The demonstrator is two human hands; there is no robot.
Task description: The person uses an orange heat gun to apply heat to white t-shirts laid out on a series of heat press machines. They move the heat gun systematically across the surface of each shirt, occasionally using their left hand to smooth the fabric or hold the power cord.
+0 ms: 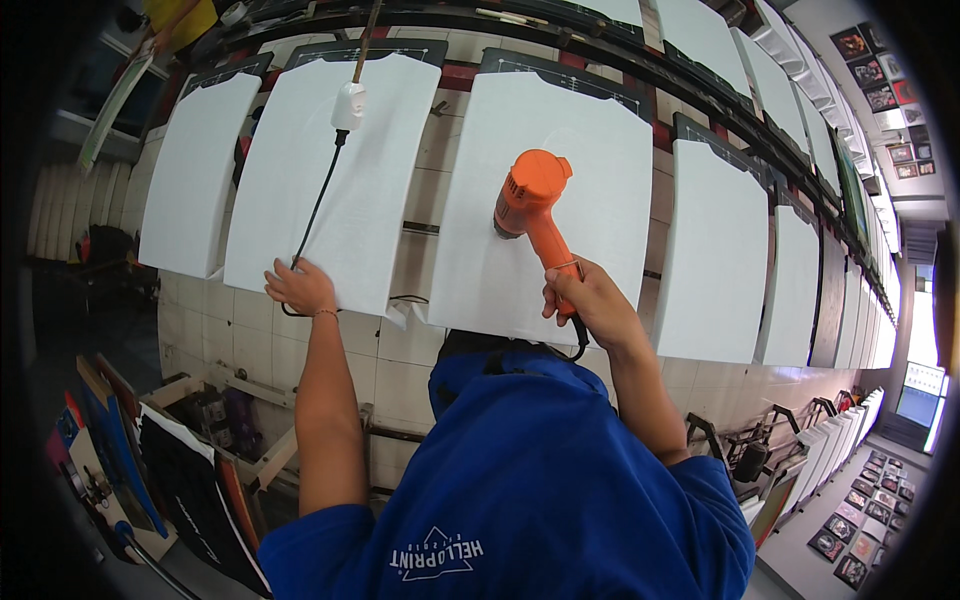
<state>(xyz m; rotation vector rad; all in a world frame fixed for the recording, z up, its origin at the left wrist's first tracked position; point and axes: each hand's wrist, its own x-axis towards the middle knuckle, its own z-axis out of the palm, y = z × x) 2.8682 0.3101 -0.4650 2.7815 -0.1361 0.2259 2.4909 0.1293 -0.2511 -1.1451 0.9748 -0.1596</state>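
Note:
My right hand is wrapped round the handle of an orange heat gun. Its dark nozzle points down at a white fabric-covered board in front of me, apparently just above the cloth. A black cord leaves the handle's lower end. At the near edge of the neighbouring white board, my left hand has its fingers closed on a black power cable. That cable runs up to a white plug connector hanging from a brown cord above the board.
More white-covered boards stand in rows on both sides, along a dark rail. At lower left, frames and panels lean beside a metal stand. A person in yellow is at the far left. Pictures cover the right wall.

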